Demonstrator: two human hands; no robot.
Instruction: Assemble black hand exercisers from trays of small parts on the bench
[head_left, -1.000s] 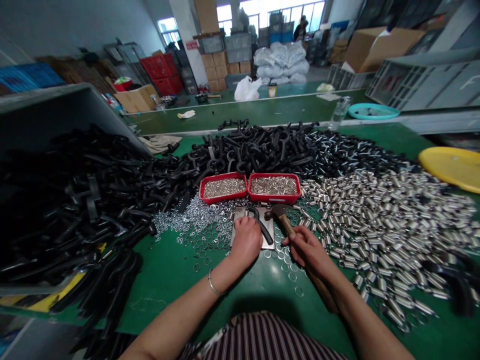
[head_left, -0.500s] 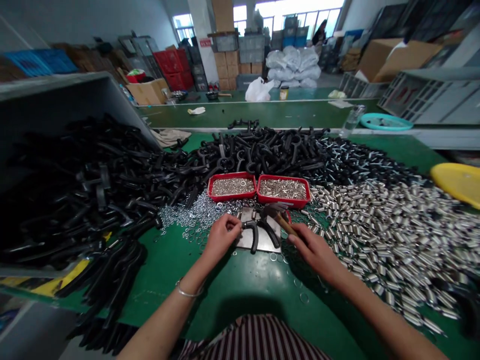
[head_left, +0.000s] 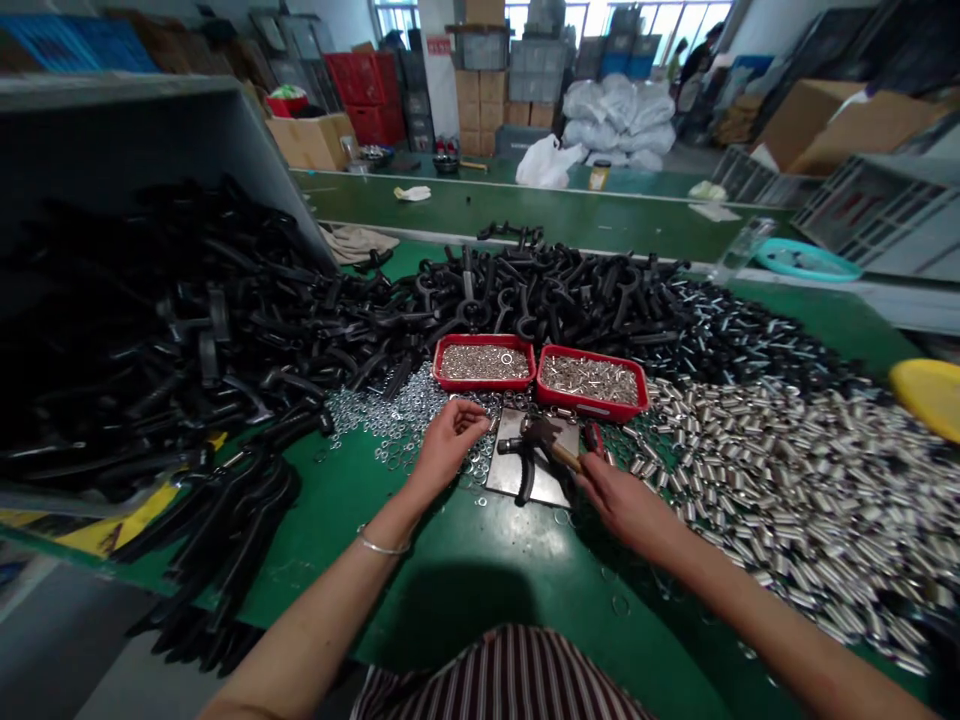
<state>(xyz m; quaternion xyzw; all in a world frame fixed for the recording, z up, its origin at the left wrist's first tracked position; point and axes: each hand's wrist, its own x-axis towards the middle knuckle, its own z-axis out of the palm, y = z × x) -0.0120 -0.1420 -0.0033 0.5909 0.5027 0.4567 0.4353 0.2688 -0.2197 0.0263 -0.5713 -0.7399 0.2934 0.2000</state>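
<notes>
we gripped the hammer [head_left: 564, 457] with right fingers [head_left: 589, 468], its long axis slanted, head pointing forward-left, left fingers [head_left: 466, 410] curled, any hold unclear

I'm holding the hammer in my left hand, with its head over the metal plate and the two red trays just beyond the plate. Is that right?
Not quite: the head view shows the hammer in your right hand, not your left hand. Its head is over the metal plate, with the two red trays just beyond.
</notes>
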